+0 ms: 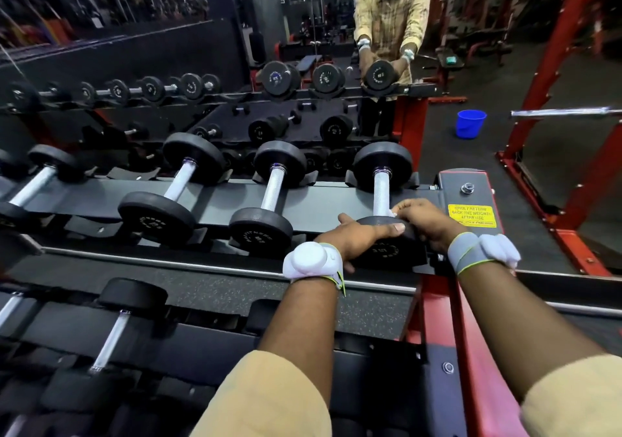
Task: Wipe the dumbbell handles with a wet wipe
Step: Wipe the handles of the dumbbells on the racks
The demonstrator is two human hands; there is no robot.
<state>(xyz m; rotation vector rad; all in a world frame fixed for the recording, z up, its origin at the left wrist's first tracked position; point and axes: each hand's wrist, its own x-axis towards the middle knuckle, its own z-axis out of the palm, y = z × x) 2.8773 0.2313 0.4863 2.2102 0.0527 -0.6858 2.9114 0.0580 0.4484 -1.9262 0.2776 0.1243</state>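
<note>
The rightmost dumbbell point(381, 180) on the top rack shelf has black round heads and a knurled silver handle. My left hand point(360, 238) grips its near head, thumb lying across the top. My right hand point(425, 219) pinches a white wet wipe point(392, 213) against the near end of that handle. Two more dumbbells with silver handles lie to the left: one in the middle point(273, 187) and one further left point(180, 180).
The rack's red end post point(471, 201) carries a yellow notice by my right hand. A mirror behind reflects a person and the rack. A blue bucket point(470, 123) stands on the floor at right, near a red frame point(555, 66). A lower shelf holds another dumbbell point(114, 332).
</note>
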